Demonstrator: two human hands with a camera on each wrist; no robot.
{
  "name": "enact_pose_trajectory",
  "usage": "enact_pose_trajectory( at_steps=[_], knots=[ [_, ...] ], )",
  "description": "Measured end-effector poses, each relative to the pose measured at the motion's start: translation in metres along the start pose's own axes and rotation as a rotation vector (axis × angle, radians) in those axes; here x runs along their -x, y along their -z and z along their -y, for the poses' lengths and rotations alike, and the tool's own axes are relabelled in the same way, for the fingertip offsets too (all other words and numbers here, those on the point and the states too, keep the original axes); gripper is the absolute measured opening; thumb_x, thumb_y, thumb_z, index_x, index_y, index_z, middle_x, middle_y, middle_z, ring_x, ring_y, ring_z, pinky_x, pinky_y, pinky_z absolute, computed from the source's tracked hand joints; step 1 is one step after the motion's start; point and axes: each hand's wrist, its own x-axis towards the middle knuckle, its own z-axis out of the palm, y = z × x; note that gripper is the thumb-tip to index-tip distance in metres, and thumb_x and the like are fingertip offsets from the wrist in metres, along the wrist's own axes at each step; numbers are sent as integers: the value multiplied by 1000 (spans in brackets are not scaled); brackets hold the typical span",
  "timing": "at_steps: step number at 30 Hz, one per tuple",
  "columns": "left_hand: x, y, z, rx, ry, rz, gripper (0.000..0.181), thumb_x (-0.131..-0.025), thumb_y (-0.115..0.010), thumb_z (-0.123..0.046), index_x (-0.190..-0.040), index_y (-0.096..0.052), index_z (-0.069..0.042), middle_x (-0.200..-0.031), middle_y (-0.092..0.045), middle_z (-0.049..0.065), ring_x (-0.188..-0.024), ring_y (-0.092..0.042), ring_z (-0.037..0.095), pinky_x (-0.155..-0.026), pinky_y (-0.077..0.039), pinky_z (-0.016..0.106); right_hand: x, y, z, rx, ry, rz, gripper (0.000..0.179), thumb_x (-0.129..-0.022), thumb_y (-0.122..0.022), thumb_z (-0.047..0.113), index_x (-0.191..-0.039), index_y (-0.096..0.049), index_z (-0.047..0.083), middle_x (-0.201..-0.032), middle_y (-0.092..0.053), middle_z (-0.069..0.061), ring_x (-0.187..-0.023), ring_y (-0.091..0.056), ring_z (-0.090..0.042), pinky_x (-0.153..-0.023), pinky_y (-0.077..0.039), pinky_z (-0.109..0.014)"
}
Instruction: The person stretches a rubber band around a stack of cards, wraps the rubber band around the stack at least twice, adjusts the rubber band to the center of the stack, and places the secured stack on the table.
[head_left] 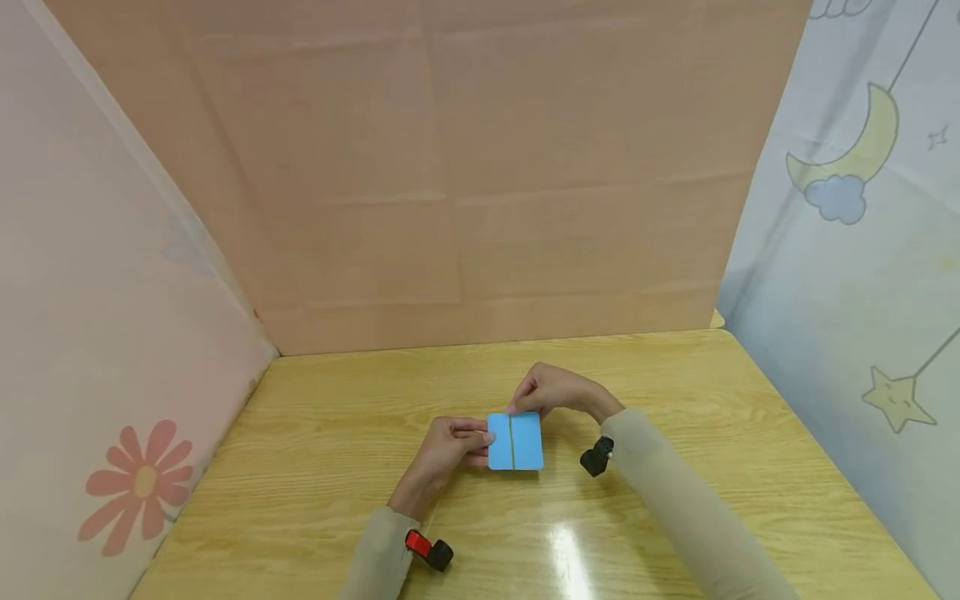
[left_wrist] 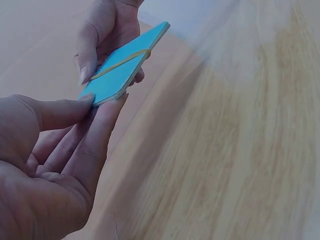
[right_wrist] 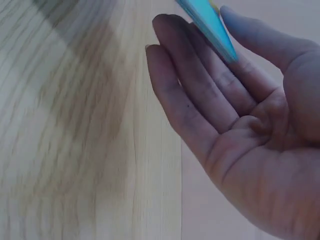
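A thin stack of blue square cards (head_left: 527, 442) is held above the table, and a tan rubber band (head_left: 512, 442) runs round its middle. My left hand (head_left: 447, 446) pinches the stack's left edge, thumb on the front face and fingers behind. My right hand (head_left: 558, 390) grips the top edge from above, its thumb tip beside the band. In the left wrist view the stack (left_wrist: 125, 70) is tilted and its layered edge shows. Only a corner of the cards (right_wrist: 212, 30) appears in the right wrist view, between the right thumb and fingers.
Below the hands is a wood-grain table (head_left: 337, 400). A plain peach cloth (head_left: 450, 183) hangs at its back. Patterned cloths flank it, with a red flower (head_left: 144, 482) on the left and a yellow moon (head_left: 862, 150) on the right.
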Motion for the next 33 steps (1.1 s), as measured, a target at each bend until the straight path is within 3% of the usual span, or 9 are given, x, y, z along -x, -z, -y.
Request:
enact_pose_trajectory(
  at_steps=[3, 5, 8, 15, 26, 33],
  knots=[
    [0, 0, 0, -7, -2, 7, 26, -97, -73, -5, -118, -72, 11, -91, -81, 12, -73, -78, 15, -70, -67, 33, -3, -4, 3, 21, 17, -1, 17, -96, -78, 26, -89, -85, 12, -77, -71, 8, -62, -54, -6, -62, -51, -27],
    [0, -1, 1, -10, 2, 8, 26, -97, -73, -5, -117, -72, 11, -93, -81, 14, -74, -78, 15, -70, -67, 34, -5, -6, 3, 28, 33, 6, 18, -96, -78, 25, -85, -84, 12, -69, -61, 9, -59, -44, -7, -59, -41, -24],
    [0, -3, 0, -16, 2, 5, 27, -98, -73, -5, -119, -72, 11, -96, -81, 17, -76, -79, 16, -71, -67, 34, -6, -7, 4, 36, 52, 6, 19, -96, -78, 25, -83, -84, 11, -66, -53, 9, -58, -38, -8, -57, -34, -22],
    [1, -1, -3, -14, -11, -8, 27, -98, -72, -5, -120, -71, 11, -99, -81, 18, -76, -79, 16, -72, -67, 34, -6, -6, 1, 35, 49, -24, 14, -94, -80, 24, -86, -86, 14, -77, -72, 7, -61, -50, -7, -60, -44, -26],
    [2, -2, -1, -12, -13, -7, 26, -98, -72, -4, -118, -72, 11, -94, -81, 15, -73, -78, 15, -69, -66, 31, -1, -4, 3, 73, 81, -19, 17, -97, -78, 24, -85, -85, 13, -72, -70, 8, -60, -47, -6, -56, -41, -22],
    [4, 1, -1, -2, -17, -2, 27, -98, -72, -4, -119, -71, 12, -88, -80, 9, -72, -76, 13, -67, -66, 28, 2, -4, 0, 20, 78, -11, 16, -97, -77, 22, -90, -85, 11, -87, -80, 2, -68, -67, -7, -69, -63, -38]
  ],
)
